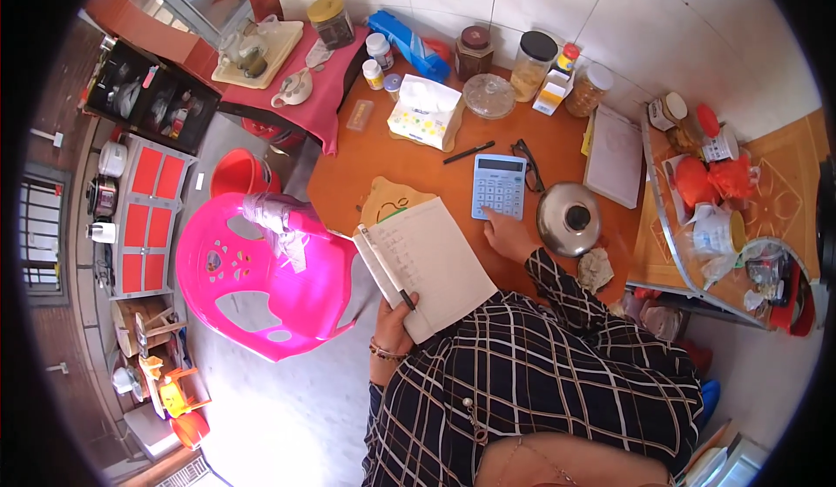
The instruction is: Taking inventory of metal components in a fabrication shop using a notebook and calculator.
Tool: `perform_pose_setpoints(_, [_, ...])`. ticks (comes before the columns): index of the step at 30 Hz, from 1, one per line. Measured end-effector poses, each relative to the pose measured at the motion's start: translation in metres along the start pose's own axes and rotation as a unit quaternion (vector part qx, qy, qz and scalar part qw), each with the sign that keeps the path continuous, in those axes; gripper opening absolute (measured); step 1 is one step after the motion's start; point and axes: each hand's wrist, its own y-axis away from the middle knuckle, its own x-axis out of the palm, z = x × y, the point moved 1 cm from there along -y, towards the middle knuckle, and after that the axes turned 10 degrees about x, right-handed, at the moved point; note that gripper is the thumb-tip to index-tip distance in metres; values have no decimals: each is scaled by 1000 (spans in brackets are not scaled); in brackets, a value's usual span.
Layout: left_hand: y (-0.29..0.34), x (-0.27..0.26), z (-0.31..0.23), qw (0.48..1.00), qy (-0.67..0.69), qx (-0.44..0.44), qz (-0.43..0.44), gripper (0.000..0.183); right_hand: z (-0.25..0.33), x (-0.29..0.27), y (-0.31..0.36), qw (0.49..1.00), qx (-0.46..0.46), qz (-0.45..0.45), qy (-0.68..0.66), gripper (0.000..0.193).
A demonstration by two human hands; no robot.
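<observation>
My left hand (394, 326) grips an open notebook (453, 265) by its lower left edge, tilted over the table's front edge. Handwriting runs down part of the page. A dark pen (407, 299) lies by my left fingers against the page edge. My right hand (509, 235) holds nothing; its index finger is stretched out onto the lower keys of a light blue calculator (498, 188) lying on the table. The other right fingers are partly hidden. Beside the calculator are folded glasses (529, 165) and a black pen (468, 152).
On the brown table (348, 169) stand a tissue pack (425, 114), several jars along the wall, and a steel pot lid (568, 218) close to my right forearm. Papers (614, 156) lie at the right. A pink plastic chair (270, 269) stands left of me.
</observation>
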Motion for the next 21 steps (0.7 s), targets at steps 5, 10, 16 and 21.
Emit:
perform_pose_setpoints(5, [-3, 3, -1, 1000, -13, -6, 11, 48, -5, 12, 4, 999, -33, -26, 16, 38])
perform_pose_setpoints(10, [-3, 7, -1, 1000, -19, -10, 7, 48, 2, 6, 1, 999, 22, 21, 18, 43])
perform_pose_setpoints(16, [-7, 6, 2, 1000, -14, -13, 6, 47, -9, 12, -12, 998, 33, 39, 25, 44])
perform_pose_setpoints(21, [-5, 7, -1, 1000, -10, -5, -4, 47, -8, 14, -16, 997, 38, 56, 46, 45])
